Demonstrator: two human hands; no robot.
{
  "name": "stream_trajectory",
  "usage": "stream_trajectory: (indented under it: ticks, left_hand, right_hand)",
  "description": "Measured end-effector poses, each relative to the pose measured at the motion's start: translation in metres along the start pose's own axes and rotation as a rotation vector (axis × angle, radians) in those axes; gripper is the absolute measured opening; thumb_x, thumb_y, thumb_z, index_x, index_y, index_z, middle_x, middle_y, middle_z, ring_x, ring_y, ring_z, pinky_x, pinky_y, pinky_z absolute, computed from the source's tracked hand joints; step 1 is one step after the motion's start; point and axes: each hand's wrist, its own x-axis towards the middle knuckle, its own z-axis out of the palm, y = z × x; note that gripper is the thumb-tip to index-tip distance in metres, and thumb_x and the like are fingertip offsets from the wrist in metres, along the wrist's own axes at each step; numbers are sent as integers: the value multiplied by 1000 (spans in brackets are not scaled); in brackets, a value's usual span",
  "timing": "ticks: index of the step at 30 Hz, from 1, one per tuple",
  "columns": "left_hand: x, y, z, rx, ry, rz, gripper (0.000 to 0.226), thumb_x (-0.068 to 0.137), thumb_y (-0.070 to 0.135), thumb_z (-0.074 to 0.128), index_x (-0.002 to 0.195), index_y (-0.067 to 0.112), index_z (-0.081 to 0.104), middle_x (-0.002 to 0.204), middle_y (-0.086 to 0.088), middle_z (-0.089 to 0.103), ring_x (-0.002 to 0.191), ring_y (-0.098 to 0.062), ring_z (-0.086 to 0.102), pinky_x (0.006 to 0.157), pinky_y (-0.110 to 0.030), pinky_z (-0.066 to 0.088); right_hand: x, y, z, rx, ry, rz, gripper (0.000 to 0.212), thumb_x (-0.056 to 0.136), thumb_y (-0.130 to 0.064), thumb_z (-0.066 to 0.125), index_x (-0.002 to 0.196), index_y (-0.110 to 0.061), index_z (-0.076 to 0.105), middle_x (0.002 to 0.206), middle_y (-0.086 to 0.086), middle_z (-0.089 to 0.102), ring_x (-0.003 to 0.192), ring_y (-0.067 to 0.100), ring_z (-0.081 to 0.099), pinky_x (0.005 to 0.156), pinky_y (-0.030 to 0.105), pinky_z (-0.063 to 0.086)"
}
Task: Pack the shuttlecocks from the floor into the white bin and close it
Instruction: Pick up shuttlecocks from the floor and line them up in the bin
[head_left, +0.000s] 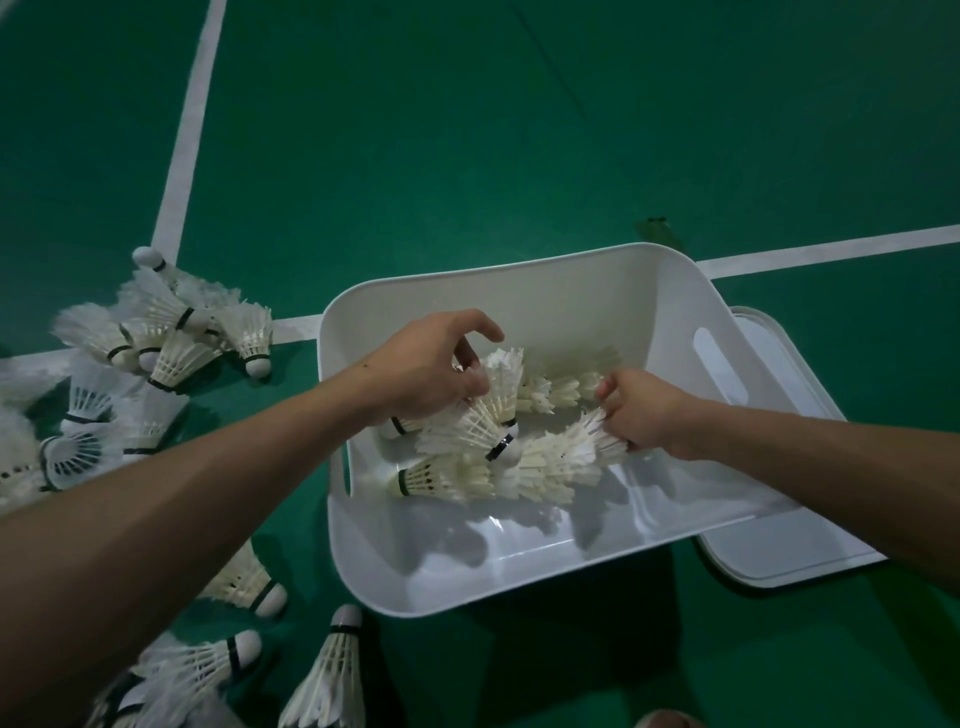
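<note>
Inside the bin (524, 283), our left hand (428, 371) clutches shuttlecocks (491, 415) and our right hand (644, 410) grips a nested stack (569, 460). A pile (171, 338) lies on the floor (467, 156) beside it.

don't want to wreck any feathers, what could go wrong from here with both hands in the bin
1. The left hand and right hand grip shuttlecocks by their feather skirts inside the white bin; squeezing could bend feathers.
2. The loose shuttlecocks on the floor lie close by the left forearm; a swing could scatter or crush them.
3. The lid is partly hidden by the bin, perhaps pinned under it.
</note>
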Motion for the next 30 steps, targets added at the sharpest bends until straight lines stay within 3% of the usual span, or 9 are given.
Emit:
stream_trajectory:
  ticks: [4, 11, 17, 19, 22, 25, 27, 30]
  left_hand:
    - [3, 1, -1, -5, -3, 10, 42, 87, 21, 68, 124, 33, 52, 91, 14, 62, 83, -10, 65, 70, -27, 51]
    - [4, 1, -2, -18, -3, 13, 43, 86, 20, 69, 124, 32, 52, 92, 13, 62, 80, -10, 66, 72, -25, 52]
    - [3, 2, -1, -28, -4, 8, 44, 86, 20, 68, 125, 32, 51, 94, 13, 62, 85, -10, 64, 76, -30, 53]
    - [3, 5, -1, -26, -5, 14, 45, 86, 20, 68, 126, 31, 52, 94, 13, 62, 86, -10, 65, 78, -31, 54]
    - [2, 10, 1, -37, -1, 28, 44, 86, 18, 69, 124, 31, 52, 93, 11, 63, 81, -11, 67, 71, -24, 53]
    - [1, 15, 3, -43, -1, 47, 43, 85, 16, 70, 122, 31, 53, 90, 11, 63, 74, -11, 69, 63, -20, 48]
    - [1, 19, 5, -38, -5, 64, 44, 84, 15, 70, 122, 30, 53, 89, 11, 62, 74, -11, 68, 67, -23, 49]
    - [1, 25, 11, -22, -23, 86, 46, 84, 15, 71, 124, 29, 53, 90, 11, 63, 80, -11, 66, 77, -29, 53]
  right_hand:
    - [4, 6, 5, 126, 14, 41, 32, 85, 14, 46, 81, -17, 45, 83, 11, 47, 68, 20, 48, 48, 27, 40]
    - [12, -1, 6, 240, 110, 70, 32, 86, 11, 55, 78, -18, 45, 80, 9, 47, 66, 18, 47, 51, 29, 46]
    - [11, 0, 0, 62, 93, 6, 25, 83, 4, 62, 79, -16, 49, 88, 15, 56, 80, 31, 58, 78, 47, 56]
    - [7, -2, -5, -66, 101, -41, 13, 81, -1, 66, 84, -9, 56, 85, 20, 63, 80, 36, 65, 79, 52, 57]
    - [-1, -7, -16, -207, 139, -109, 15, 80, -9, 67, 91, -2, 60, 86, 21, 67, 80, 35, 68, 74, 48, 58]
    - [-8, -12, -27, -359, 205, -170, 13, 80, -15, 66, 88, -15, 56, 91, 10, 66, 82, 27, 63, 72, 37, 55]
    - [-11, -12, -31, -276, 194, -215, 15, 80, -15, 68, 87, -17, 55, 91, 7, 66, 80, 23, 63, 67, 34, 55]
    - [-22, -9, -32, 40, 31, -310, 29, 75, -12, 79, 95, -16, 58, 98, 6, 67, 86, 24, 68, 75, 41, 59]
